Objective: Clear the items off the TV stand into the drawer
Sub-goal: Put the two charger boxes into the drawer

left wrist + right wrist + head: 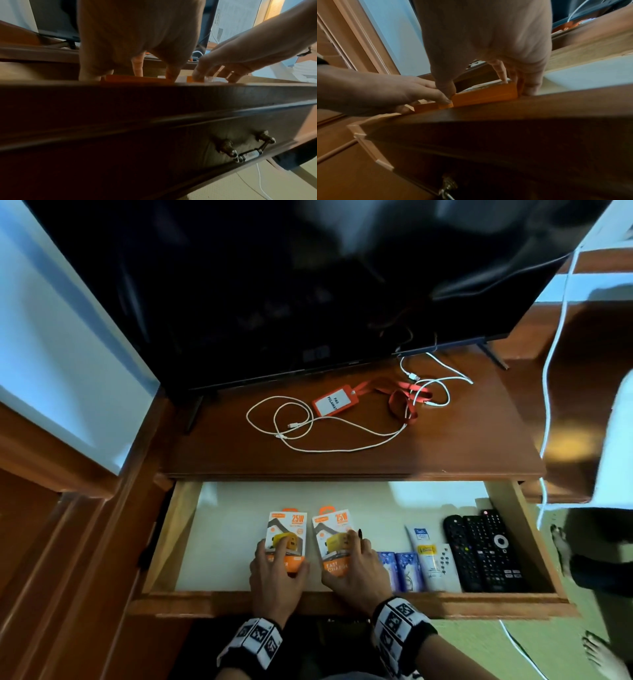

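Two orange-and-white charger boxes lie side by side in the open drawer (205, 601). My left hand (279, 556) grips the left box (289, 527), thumb on its right edge and fingers over its left side. The right box (334, 527) is held by my right hand (346, 556), thumb and fingers on opposite edges. The right wrist view shows this right hand (488, 83) pinching its box (486, 94). On the TV stand (445, 453) lie a long white cable (342, 448), a red ID badge (334, 404) with its lanyard (399, 402), and a second white cable (442, 381).
To the right in the drawer lie blue packets (399, 570), white tubes (428, 556) and black remotes (486, 549). The drawer's left part shows bare white lining (222, 525). A large dark TV (274, 285) overhangs the stand's back. A metal handle (247, 152) hangs on the drawer front.
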